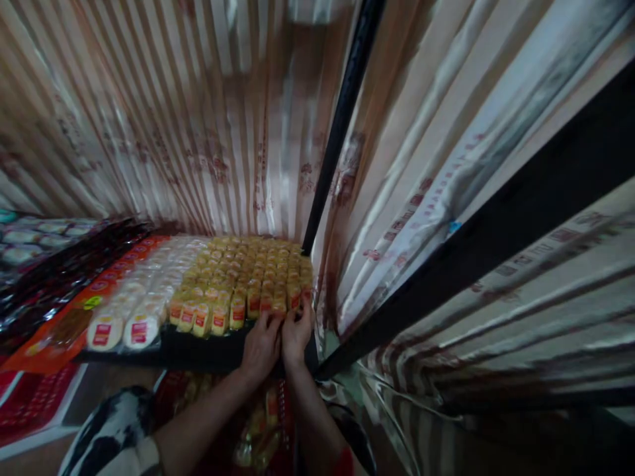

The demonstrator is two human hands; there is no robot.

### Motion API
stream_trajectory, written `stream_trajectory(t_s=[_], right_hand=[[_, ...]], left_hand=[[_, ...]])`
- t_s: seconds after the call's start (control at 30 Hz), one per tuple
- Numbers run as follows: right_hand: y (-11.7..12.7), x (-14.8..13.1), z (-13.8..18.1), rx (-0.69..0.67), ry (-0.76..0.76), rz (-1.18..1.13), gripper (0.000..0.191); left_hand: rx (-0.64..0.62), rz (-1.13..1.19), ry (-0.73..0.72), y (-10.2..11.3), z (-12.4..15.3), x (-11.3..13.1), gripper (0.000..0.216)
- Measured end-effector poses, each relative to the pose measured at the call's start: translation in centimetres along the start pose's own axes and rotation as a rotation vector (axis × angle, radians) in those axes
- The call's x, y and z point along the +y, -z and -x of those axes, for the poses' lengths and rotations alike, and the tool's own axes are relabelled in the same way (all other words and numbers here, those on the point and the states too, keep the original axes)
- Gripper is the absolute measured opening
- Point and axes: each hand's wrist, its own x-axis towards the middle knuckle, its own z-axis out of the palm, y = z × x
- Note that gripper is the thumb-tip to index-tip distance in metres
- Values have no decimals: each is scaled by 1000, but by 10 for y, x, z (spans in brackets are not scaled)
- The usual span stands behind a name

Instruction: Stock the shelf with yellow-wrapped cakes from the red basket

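Observation:
Small yellow snack packets point(238, 309) with red-and-orange labels stand in tight rows on a dark shelf point(198, 347). At the front right of these rows, my left hand point(261, 345) has its fingers closed on a yellow snack packet point(266, 303) in the front row. Close beside it, my right hand point(297, 334) pinches at another front packet point(294, 297) near the shelf's right corner. My fingertips partly cover the packets they touch, and the dim light blurs the exact grip.
Round white packs point(143, 330) line the shelf to the left, beside orange packaging point(49, 344) and dark shiny packs point(59, 277). A red box point(285, 423) with yellow packets sits below. Black posts point(342, 125) and striped plastic sheeting point(223, 119) enclose the corner.

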Motion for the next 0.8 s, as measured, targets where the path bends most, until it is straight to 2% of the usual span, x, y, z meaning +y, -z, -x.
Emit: stream_trajectory(t_s=[0.3,0.8], right_hand=[[0,2,1,-13,-77,-51,30],[4,4,3,-51,-38,-46,35]], left_hand=[[31,28,-62,-4,11,-6,35],[73,78,-75,-14,16,-8,34]])
